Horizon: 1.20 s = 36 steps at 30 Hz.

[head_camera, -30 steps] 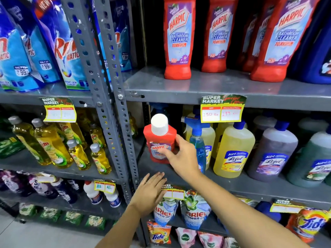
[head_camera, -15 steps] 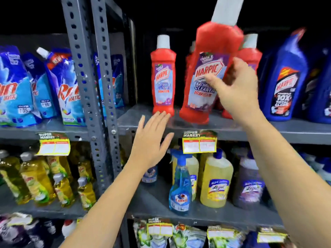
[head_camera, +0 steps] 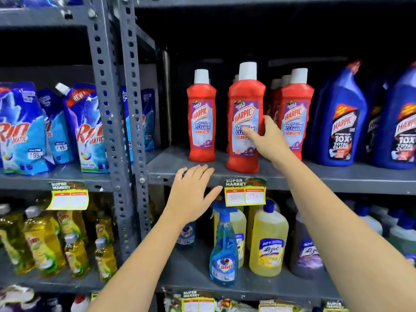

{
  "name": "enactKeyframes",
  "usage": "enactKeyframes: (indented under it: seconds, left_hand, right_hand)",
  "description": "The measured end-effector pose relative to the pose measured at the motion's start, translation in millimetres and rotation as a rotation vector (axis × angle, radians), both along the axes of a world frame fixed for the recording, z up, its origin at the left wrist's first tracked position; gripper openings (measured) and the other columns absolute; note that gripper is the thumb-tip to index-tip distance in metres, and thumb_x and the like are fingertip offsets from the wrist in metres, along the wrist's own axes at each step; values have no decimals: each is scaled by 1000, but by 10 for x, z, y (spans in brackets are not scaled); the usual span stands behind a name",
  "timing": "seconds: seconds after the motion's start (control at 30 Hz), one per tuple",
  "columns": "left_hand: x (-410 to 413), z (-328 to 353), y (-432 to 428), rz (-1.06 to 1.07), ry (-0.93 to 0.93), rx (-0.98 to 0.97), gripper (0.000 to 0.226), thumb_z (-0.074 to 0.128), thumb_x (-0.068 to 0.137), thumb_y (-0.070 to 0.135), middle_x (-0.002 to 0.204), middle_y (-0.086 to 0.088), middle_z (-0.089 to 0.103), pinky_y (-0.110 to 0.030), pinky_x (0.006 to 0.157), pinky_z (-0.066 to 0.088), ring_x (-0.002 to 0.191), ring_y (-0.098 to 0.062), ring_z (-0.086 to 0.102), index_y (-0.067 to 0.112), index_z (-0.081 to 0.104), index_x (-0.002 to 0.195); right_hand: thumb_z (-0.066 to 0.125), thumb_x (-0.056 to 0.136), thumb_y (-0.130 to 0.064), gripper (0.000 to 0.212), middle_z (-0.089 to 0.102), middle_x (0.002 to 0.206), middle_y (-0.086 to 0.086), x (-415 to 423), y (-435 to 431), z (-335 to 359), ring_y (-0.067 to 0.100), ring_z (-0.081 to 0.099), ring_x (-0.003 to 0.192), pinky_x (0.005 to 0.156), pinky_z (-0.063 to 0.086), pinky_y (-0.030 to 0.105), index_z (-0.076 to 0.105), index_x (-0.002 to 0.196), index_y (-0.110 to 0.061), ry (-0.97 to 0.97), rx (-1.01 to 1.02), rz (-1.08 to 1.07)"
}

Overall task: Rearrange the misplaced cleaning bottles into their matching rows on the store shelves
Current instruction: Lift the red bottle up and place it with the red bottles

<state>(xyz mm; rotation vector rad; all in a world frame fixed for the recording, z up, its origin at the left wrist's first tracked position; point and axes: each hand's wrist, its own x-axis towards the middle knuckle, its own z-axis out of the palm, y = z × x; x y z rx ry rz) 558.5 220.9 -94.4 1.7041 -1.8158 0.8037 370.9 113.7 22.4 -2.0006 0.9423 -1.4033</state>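
A red Harpic bathroom cleaner bottle [head_camera: 245, 113] with a white cap stands upright near the front edge of the upper grey shelf [head_camera: 337, 176]. My right hand [head_camera: 267, 138] is wrapped around its right side, thumb across the label. Other red Harpic bottles stand to its left [head_camera: 202, 118] and right [head_camera: 296, 113], with more behind. My left hand [head_camera: 191, 194] rests flat, fingers spread, on the shelf's front edge below the left bottle. It holds nothing.
Blue Harpic bottles [head_camera: 342, 122] fill the right of the same shelf. Below stand a blue Colin spray [head_camera: 224, 251] and yellow Lizol bottles [head_camera: 267, 242]. A perforated grey upright [head_camera: 126, 131] splits off the left bay, with Rin pouches [head_camera: 87, 131] and yellow dish liquid [head_camera: 42, 242].
My right hand lifted the red bottle from the lower shelf, tilted it over the upper shelf, and it now stands upright there. My left hand rose to the upper shelf edge.
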Motion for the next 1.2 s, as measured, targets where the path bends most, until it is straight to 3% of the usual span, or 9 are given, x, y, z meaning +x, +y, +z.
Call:
enactKeyframes:
  seconds: [0.2, 0.33, 0.53, 0.73, 0.87, 1.2]
  left_hand:
    - [24, -15, -7, -29, 12, -17, 57, 35, 95, 54, 137, -3, 56, -41, 106, 28, 128, -20, 46, 16, 52, 134]
    - [25, -33, -28, -44, 32, -53, 55, 40, 93, 51, 135, -2, 57, -39, 106, 26, 126, -18, 47, 16, 54, 133]
    - [35, -40, -30, -52, 44, -56, 57, 40, 92, 54, 136, -2, 56, -39, 107, 25, 127, -18, 46, 16, 54, 133]
    - [23, -40, -15, -60, 57, -57, 59, 42, 91, 55, 137, -1, 56, -40, 108, 26, 128, -18, 46, 16, 54, 133]
    - [7, -43, -10, -68, 70, -71, 59, 43, 90, 55, 136, -2, 56, -40, 108, 26, 127, -18, 47, 16, 55, 132]
    - [10, -58, -20, -76, 82, -78, 58, 46, 89, 54, 138, 0, 55, -40, 110, 26, 128, -17, 45, 17, 53, 133]
  right_hand:
    - [89, 65, -21, 73, 64, 122, 1, -108, 8, -264, 12, 58, 107, 89, 42, 23, 50, 126, -13, 194, 53, 43]
    - [85, 71, -21, 72, 60, 133, 8, -75, -74, -302, 21, 56, 120, 90, 39, 23, 46, 130, -9, 238, 19, -6]
    - [82, 75, -20, 70, 57, 135, 10, 54, -333, -315, 26, 54, 123, 95, 40, 27, 41, 131, -8, 246, 58, -36]
    - [84, 72, -19, 72, 58, 133, 8, 193, -632, -286, 25, 56, 120, 104, 46, 42, 41, 130, -14, 224, 166, -8]
    - [83, 74, -19, 71, 59, 134, 5, 202, -780, -326, 22, 56, 121, 107, 44, 44, 43, 133, -17, 185, 223, 91]
    - [67, 87, -2, 52, 60, 132, 15, 164, -838, -371, 25, 58, 120, 108, 44, 43, 48, 135, -3, 118, 309, 251]
